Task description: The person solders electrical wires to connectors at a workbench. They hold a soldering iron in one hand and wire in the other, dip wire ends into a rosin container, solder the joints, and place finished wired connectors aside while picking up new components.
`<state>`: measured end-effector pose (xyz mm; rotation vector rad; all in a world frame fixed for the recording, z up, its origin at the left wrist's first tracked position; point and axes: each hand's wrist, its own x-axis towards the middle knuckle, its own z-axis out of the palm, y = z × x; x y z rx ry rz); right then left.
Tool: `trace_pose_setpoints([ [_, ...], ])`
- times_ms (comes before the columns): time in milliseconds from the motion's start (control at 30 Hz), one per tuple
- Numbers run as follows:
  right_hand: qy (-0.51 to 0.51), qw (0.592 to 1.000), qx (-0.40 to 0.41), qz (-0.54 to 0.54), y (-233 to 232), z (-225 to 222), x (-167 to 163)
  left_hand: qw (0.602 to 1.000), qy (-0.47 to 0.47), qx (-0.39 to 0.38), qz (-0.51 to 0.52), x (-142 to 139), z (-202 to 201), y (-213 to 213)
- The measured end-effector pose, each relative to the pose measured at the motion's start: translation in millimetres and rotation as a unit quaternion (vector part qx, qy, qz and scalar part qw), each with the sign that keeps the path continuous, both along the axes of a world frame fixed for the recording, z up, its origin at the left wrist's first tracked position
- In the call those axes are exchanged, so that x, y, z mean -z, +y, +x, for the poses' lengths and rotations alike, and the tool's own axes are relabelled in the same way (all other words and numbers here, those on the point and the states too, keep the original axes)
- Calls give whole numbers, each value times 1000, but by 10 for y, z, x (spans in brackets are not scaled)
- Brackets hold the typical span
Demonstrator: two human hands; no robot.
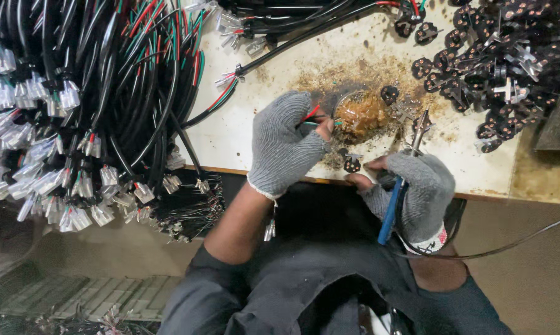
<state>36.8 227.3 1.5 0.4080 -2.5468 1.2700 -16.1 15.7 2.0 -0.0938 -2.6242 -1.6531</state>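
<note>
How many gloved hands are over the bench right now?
2: the left hand pinches wire ends at the paste tin; the right hand holds blue-handled pliers beside it. No others visible.

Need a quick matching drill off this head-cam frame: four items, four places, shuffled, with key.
1. left hand
2. right hand
3. cable bundle
4. black plug parts

a. heaped at the table's top right
b. grips a blue-handled tool
c. draped over the table's left side
d. holds thin red and green wires at a small dish of brown paste

Pairs: 1-d, 2-b, 3-c, 4-a
</note>
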Motion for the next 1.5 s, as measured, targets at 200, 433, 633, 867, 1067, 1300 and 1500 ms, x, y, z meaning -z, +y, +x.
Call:
trace_pose_setpoints([
  [200,-28,995,4,92,-5,14,7,998,32,3,-63,-10,1,25],
  [433,-30,994,-22,104,-18,3,-45,993,26,96,-66,-145,299,-183],
  [633,-48,995,-70,-60,106,22,-145,977,32,142,-156,-29,472,18],
  [867,-8,996,-72,43,381,260,105,964,10,180,-195,-11,439,12],
  [1067,41,993,-105,20,428,290,218,969,12,177,-170,-85,467,27],
  [1300,57,983,-164,61,447,259,205,965,18,161,-208,-50,499,89],
  [1500,-39,978,-158,133,470,371,207,968,28,158,-193,-74,501,79],
])
